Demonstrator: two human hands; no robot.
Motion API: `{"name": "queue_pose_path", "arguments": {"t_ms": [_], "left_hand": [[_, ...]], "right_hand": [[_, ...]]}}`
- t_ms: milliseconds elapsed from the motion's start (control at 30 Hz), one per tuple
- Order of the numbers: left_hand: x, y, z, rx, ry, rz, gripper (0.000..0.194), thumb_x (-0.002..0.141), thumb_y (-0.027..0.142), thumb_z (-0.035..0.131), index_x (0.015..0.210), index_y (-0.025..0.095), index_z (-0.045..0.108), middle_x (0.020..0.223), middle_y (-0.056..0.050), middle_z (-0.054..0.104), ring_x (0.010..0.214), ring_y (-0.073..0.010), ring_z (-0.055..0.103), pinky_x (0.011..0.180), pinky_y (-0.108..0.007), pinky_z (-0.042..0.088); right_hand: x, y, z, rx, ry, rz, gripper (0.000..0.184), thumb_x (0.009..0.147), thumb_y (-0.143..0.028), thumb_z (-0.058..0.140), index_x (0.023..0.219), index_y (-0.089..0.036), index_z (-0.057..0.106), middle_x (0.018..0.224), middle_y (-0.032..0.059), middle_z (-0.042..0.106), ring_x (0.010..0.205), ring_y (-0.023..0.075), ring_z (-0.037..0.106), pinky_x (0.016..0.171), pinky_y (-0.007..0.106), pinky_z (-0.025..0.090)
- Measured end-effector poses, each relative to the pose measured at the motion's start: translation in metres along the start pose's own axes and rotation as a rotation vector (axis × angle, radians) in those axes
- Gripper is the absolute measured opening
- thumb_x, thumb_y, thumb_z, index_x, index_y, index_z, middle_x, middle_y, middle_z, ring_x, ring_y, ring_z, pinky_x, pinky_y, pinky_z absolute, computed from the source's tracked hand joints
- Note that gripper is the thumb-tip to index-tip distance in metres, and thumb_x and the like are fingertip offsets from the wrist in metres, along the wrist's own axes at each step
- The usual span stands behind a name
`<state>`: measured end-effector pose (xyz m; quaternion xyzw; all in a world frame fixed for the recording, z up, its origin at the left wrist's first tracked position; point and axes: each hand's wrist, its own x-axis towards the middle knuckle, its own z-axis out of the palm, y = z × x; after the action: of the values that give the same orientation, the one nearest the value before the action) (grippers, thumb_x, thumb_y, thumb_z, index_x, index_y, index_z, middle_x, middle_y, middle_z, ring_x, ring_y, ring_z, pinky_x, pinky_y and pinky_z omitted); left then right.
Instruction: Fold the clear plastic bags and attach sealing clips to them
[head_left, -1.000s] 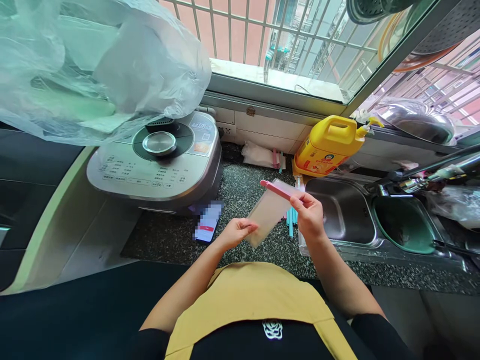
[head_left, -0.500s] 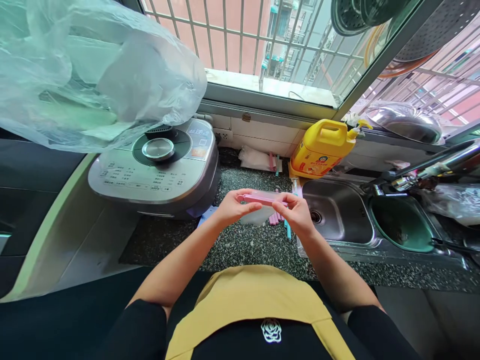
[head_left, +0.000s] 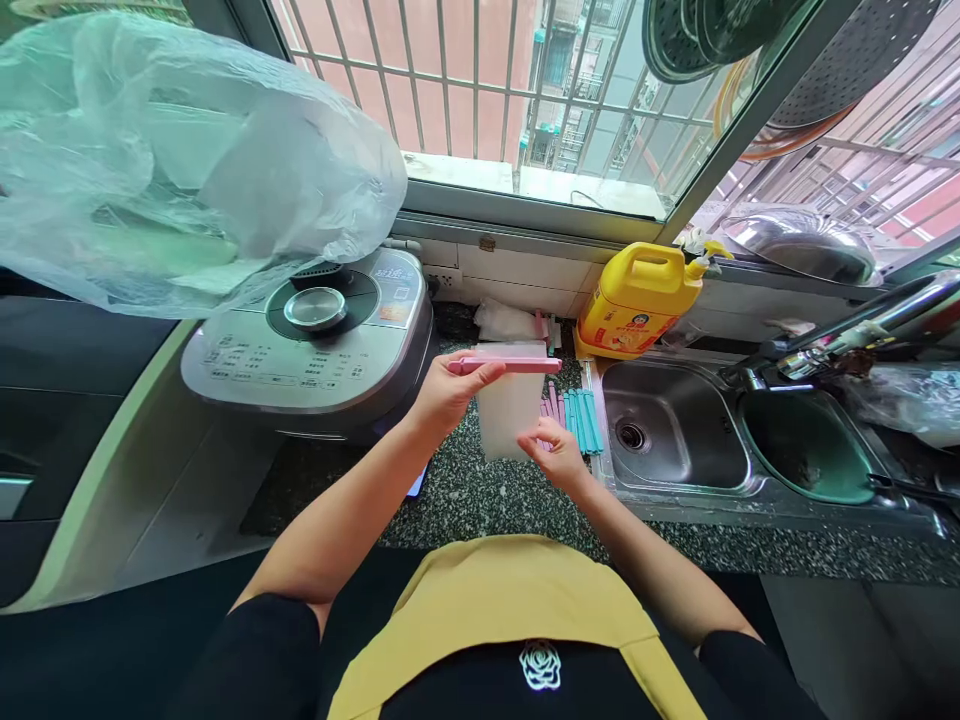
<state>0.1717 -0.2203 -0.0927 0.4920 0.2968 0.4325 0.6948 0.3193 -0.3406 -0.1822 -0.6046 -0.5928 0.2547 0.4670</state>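
Left hand point(head_left: 448, 392) pinches the left end of a pink sealing clip point(head_left: 505, 365), fingers closed on it. Clip sits level across the top of a small clear plastic bag point(head_left: 510, 412), which hangs straight down from it, above the speckled counter point(head_left: 480, 495). Right hand point(head_left: 556, 457) is at the bag's lower right corner, fingertips closed on the edge. So the bag is held at top and bottom, off the counter, in front of the person's chest.

Around it:
- Rice cooker point(head_left: 315, 335) just left of the left hand, close to the knuckles. A big crumpled clear plastic sheet point(head_left: 187, 160) hangs over its back half.
- Loose sealing sticks point(head_left: 576, 418), pink and teal, lie on the counter right behind the bag, partly hidden by it and by the right hand.
- More folded bags point(head_left: 504, 320) with a couple of clips against the tiled wall, behind the clip.
- Yellow detergent jug point(head_left: 637, 300) at the back corner, beside the steel sink point(head_left: 675, 440). Sink rim is just right of the loose sticks.
- Green basin point(head_left: 806, 445) in the next sink section, tap point(head_left: 840, 340) reaching over it.
- Barred window point(head_left: 480, 90) behind everything; a metal pan lid point(head_left: 806, 250) lies on the ledge to the right.

Nothing sits between the hands and the bag.
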Motion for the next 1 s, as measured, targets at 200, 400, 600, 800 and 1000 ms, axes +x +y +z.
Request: {"name": "queue_pose_path", "arguments": {"t_ms": [200, 400, 600, 800, 1000], "left_hand": [[0.002, 0.007, -0.002, -0.026, 0.012, 0.026, 0.033, 0.047, 0.04, 0.083, 0.062, 0.014, 0.068, 0.063, 0.0, 0.066, 0.061, -0.01, 0.058, 0.066, -0.025, 0.049], [-0.001, 0.001, -0.007, 0.118, -0.033, -0.027, 0.038, 0.048, 0.045, 0.08, 0.065, 0.013, 0.068, 0.063, -0.001, 0.065, 0.061, -0.0118, 0.058, 0.063, -0.027, 0.048], [-0.007, -0.01, 0.003, 0.285, -0.188, -0.156, 0.041, 0.05, 0.046, 0.079, 0.069, 0.012, 0.068, 0.061, -0.001, 0.065, 0.057, -0.0119, 0.056, 0.055, -0.024, 0.044], [0.0, -0.027, 0.004, 0.226, -0.342, -0.188, 0.047, 0.051, 0.045, 0.079, 0.083, 0.013, 0.069, 0.075, -0.004, 0.07, 0.064, -0.014, 0.06, 0.06, -0.024, 0.047], [0.005, -0.072, -0.029, 0.238, -0.273, -0.388, 0.04, 0.047, 0.047, 0.08, 0.065, 0.013, 0.069, 0.066, -0.004, 0.069, 0.061, -0.014, 0.06, 0.06, -0.025, 0.046]], "right_hand": [[-0.023, 0.011, 0.008, -0.12, -0.129, -0.024, 0.048, 0.089, -0.05, 0.042, 0.061, -0.019, 0.066, 0.056, 0.0033, 0.06, 0.057, 0.0142, 0.053, 0.056, 0.027, 0.04], [-0.015, 0.003, -0.017, -0.186, -0.146, -0.047, 0.034, 0.08, -0.051, 0.057, 0.087, -0.02, 0.068, 0.08, 0.0061, 0.068, 0.071, 0.0169, 0.06, 0.063, 0.029, 0.046], [0.042, -0.049, -0.071, -0.23, 0.004, -0.104, 0.042, 0.072, -0.043, 0.067, 0.107, -0.02, 0.062, 0.096, 0.0074, 0.067, 0.087, 0.0192, 0.059, 0.075, 0.032, 0.046], [0.066, -0.07, -0.069, -0.261, -0.182, -0.043, 0.011, 0.072, -0.026, 0.064, 0.068, -0.016, 0.065, 0.065, 0.0006, 0.06, 0.063, 0.0121, 0.052, 0.06, 0.025, 0.04], [0.077, -0.04, -0.083, -0.088, 0.052, 0.086, 0.017, 0.071, -0.032, 0.062, 0.07, -0.015, 0.064, 0.062, -0.001, 0.058, 0.058, 0.0105, 0.048, 0.057, 0.024, 0.037]]}}
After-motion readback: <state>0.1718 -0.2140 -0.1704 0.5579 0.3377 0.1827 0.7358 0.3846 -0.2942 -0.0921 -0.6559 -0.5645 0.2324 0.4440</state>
